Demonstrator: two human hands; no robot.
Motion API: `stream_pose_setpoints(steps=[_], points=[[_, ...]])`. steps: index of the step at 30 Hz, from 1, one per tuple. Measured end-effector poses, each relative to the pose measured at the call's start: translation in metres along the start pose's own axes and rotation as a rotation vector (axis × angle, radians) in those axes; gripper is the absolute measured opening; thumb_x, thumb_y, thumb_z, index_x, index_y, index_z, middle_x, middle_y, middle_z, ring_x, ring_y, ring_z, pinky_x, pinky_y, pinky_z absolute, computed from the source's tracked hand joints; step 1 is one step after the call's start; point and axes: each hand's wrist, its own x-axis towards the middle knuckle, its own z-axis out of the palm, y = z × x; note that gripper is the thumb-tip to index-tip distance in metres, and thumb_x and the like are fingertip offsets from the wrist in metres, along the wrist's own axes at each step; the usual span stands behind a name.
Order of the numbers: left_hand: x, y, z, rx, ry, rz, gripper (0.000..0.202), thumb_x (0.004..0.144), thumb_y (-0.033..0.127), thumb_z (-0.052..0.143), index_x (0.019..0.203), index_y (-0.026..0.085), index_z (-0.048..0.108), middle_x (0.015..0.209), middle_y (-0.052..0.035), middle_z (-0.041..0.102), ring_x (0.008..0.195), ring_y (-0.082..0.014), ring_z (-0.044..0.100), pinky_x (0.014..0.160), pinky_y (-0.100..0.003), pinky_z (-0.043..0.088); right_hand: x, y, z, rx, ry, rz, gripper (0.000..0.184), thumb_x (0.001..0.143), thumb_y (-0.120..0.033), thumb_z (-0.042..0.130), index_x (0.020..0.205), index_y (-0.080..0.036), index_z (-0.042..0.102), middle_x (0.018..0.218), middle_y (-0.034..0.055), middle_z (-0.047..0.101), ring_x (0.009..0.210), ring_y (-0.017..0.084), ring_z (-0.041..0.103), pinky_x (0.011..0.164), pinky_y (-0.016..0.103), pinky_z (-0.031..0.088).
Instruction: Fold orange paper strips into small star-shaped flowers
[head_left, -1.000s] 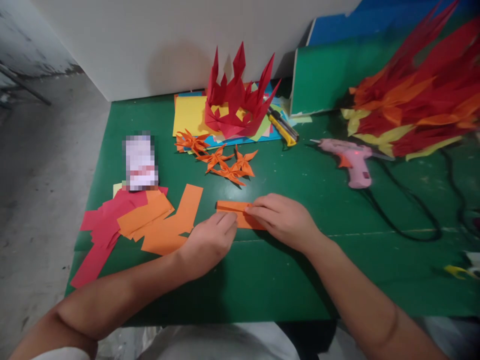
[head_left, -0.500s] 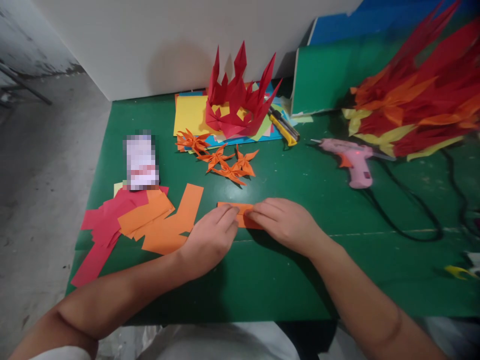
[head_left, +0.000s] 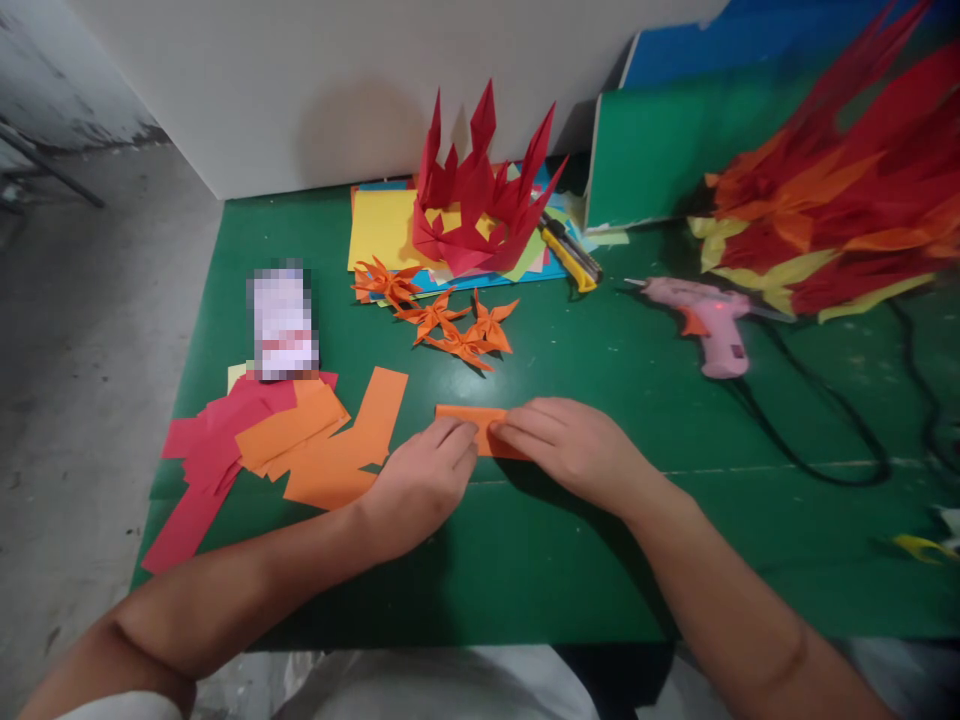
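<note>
A strip of orange paper point(head_left: 487, 441) lies crosswise on the green table in front of me, its far edge curled or folded over. My left hand point(head_left: 426, 482) has its fingers bunched on the strip's left part. From the other side, my right hand point(head_left: 574, 447) presses its closed fingertips onto the right part. The fingertips of both hands nearly meet at the middle, and they cover some of the paper. Just left of my left hand are loose orange paper pieces point(head_left: 330, 482), and several folded orange paper flowers point(head_left: 459, 343) lie beyond the strip.
A red paper crown point(head_left: 472, 240) stands on stacked coloured sheets point(head_left: 379, 225), beside a yellow utility knife point(head_left: 571, 255). At right are a pink glue gun point(head_left: 720, 310) with a black cord and a large red paper piece point(head_left: 832, 230). Red strips point(head_left: 199, 505) and a pixelated phone point(head_left: 283, 322) lie left.
The left fingertips have slid slightly toward me along the orange paper, and its far flap looks less flat, rolled over. The right hand stays nearly in place. The view has shifted very slightly.
</note>
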Motion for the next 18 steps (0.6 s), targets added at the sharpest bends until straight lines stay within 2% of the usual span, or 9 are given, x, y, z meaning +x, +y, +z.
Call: stream_pose_setpoints(steps=[9,14,18], points=[[0.0025,0.0064,-0.0061,0.188,-0.026,0.021,0.030,0.091,0.003,0.034,0.108,0.006,0.059,0.102,-0.0102,0.065,0.094,-0.0176,0.063,0.084,-0.029,0.054,-0.0013,0.0013,0.0020,0.088,-0.034,0.044,0.034,0.097,-0.019,0.032,0.092,-0.018,0.066,0.078,0.0076,0.066,0.071,0.016,0.052,0.061,0.028,0.039],[0.0022,0.0093,-0.0078,0.230,-0.103,0.025,0.035,0.091,0.003,0.035,0.121,0.004,0.052,0.111,-0.0118,0.062,0.098,-0.0171,0.061,0.086,-0.026,0.052,-0.0001,0.0006,-0.0004,0.095,-0.034,0.038,0.035,0.097,-0.018,0.032,0.090,-0.016,0.066,0.078,0.0078,0.066,0.071,0.016,0.052,0.061,0.028,0.039],[0.0010,0.0096,-0.0064,0.223,-0.119,0.024,0.037,0.091,0.003,0.033,0.122,0.003,0.052,0.112,-0.0119,0.061,0.098,-0.0179,0.060,0.083,-0.026,0.052,0.0001,0.0021,-0.0012,0.081,-0.047,0.022,0.033,0.096,-0.017,0.034,0.089,-0.015,0.066,0.081,0.0077,0.067,0.072,0.016,0.053,0.061,0.028,0.040]])
